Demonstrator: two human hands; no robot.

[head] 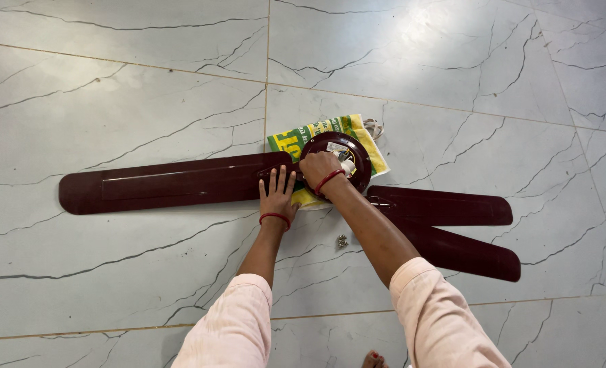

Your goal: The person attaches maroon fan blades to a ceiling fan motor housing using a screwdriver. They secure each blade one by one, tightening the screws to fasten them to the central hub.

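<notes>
Right hand (320, 168) covers part of the motor hub (356, 158); what its fingers grip cannot be told. Cloth (316, 133) mostly hidden under hub. Small screws (342, 240) near right forearm too small to make out. Toes (373, 359) cut off at bottom edge.

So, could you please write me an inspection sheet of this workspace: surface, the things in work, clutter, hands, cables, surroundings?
Surface: grey marble floor tiles with dark veins.
Job's things: dark maroon fan motor hub lying on a yellow and green cloth; long blade stretching left from the hub; two loose blades stacked to the right.
Clutter: small screws on the floor between the forearms.
Hands: left hand flat on the long blade's inner end; right hand on the hub, fingers curled; whether it grips anything cannot be told.
Cables: short wire ends behind the hub.
Surroundings: nothing seen.
</notes>
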